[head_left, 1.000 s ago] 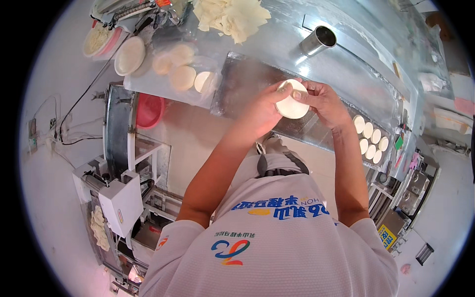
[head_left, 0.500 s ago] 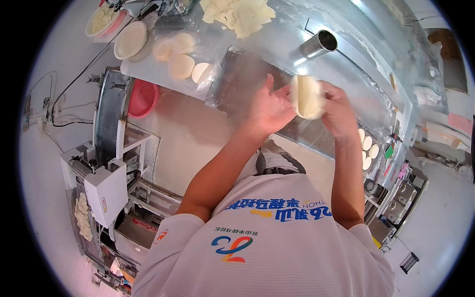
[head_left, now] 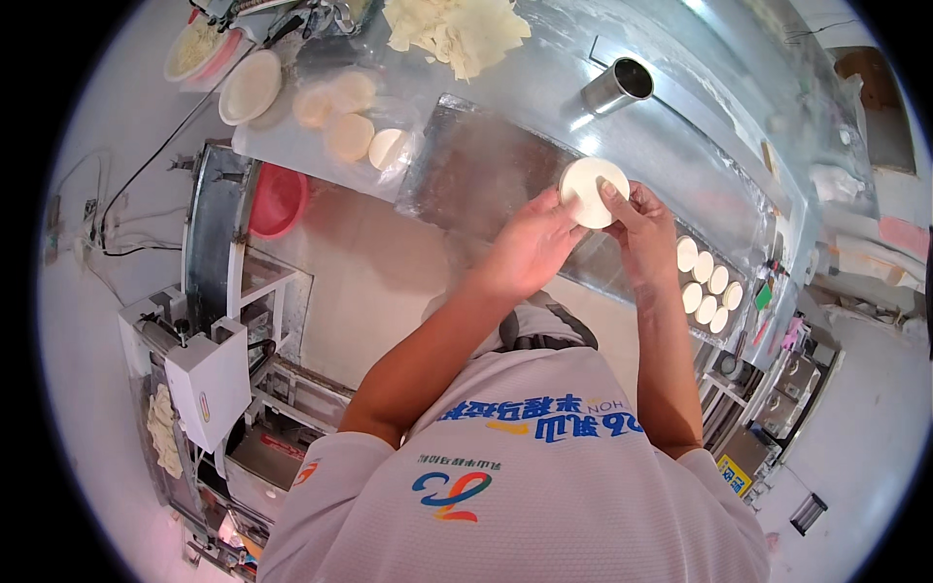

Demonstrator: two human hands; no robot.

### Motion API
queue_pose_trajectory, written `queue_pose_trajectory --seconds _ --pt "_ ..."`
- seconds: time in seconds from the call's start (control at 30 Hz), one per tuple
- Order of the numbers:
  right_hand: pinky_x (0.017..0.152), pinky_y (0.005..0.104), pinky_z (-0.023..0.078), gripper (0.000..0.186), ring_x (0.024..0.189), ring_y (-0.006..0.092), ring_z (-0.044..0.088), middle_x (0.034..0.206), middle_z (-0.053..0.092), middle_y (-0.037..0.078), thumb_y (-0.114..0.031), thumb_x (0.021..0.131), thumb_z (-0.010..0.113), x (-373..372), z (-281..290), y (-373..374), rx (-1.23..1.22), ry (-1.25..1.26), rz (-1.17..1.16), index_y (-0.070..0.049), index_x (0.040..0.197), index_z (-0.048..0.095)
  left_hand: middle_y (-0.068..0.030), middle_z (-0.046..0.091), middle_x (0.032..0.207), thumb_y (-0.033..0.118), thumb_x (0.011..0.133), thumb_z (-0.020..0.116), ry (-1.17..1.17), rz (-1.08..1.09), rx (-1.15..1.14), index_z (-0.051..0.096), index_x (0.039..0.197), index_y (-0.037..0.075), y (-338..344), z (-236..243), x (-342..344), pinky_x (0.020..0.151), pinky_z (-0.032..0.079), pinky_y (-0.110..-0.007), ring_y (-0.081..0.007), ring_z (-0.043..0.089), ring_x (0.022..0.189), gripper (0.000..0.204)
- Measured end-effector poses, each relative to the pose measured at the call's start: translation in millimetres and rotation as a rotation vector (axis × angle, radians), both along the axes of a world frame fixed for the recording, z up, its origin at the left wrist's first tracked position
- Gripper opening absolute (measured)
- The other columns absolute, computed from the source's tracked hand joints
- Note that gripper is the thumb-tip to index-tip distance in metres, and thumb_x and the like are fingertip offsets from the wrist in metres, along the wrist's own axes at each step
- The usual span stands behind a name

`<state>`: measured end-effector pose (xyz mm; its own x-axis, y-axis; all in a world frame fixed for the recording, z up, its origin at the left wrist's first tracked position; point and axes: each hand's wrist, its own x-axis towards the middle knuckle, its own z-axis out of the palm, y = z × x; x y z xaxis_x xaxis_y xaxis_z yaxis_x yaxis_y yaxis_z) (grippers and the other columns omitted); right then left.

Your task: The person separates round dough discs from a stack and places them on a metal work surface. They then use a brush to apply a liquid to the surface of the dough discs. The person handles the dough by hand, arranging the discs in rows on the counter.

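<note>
Both hands share one dough disc above the dark board on the desk: the left hand cups its near edge, the right hand pinches its far side. Right of the grip, six shaped rounds sit finished (it seems). Left of it, flat discs and a heap of scraps look unworked.

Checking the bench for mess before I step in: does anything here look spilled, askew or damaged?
Nothing looks damaged or spilled. Both hands, left hand and right hand, hold a round dough disc over the floured board. The only untidy spot is the loose heap of dough scraps at the far edge of the bench.
</note>
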<state>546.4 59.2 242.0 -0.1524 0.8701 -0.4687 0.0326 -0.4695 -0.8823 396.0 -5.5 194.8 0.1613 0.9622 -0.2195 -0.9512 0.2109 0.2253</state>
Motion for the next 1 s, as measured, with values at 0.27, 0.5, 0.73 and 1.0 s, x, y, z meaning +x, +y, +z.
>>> queue_pose_trajectory --seconds 0.27,0.5,0.73,1.0 --pt "0.091 0.0321 0.057 0.028 0.104 0.0141 0.071 0.117 0.075 0.005 -0.021 0.105 0.073 -16 6 -45 -0.081 0.410 -0.122 -0.004 0.125 0.067 -0.0028 0.072 0.123 0.025 0.111 0.063 0.547 0.013 -0.052 0.065 0.141 0.002 -13 19 4 0.097 0.054 -0.029 -0.0104 0.065 0.111 0.038" --pt "0.095 0.0298 0.053 0.026 0.105 0.0110 0.066 0.113 0.074 0.003 -0.009 0.102 0.074 23 41 -20 0.407 -0.106 0.128 -0.002 0.127 0.070 -0.0076 0.072 0.100 0.023 0.111 0.062 1.161 -0.122 0.110 0.067 0.133 0.004 -19 58 -23 0.077 0.050 -0.031 -0.0123 0.061 0.086 0.030" --pt "0.084 0.0308 0.054 0.009 0.090 0.0156 0.068 0.098 0.075 0.006 -0.008 0.096 0.077 8 97 9 0.624 -0.278 0.646 -0.004 0.105 0.078 -0.0159 0.074 0.097 0.018 0.106 0.068 1.309 -0.327 0.355 0.069 0.126 0.001 -16 79 -49 0.080 0.053 -0.033 -0.0166 0.063 0.084 0.026" --pt "0.078 0.0325 0.053 0.005 0.084 0.0194 0.066 0.091 0.073 0.005 -0.008 0.095 0.076 7 84 12 0.679 -0.304 0.768 -0.006 0.100 0.075 -0.0178 0.072 0.096 0.019 0.104 0.070 1.340 -0.531 0.334 0.069 0.122 0.000 -14 89 -60 0.080 0.052 -0.036 -0.0196 0.061 0.082 0.025"
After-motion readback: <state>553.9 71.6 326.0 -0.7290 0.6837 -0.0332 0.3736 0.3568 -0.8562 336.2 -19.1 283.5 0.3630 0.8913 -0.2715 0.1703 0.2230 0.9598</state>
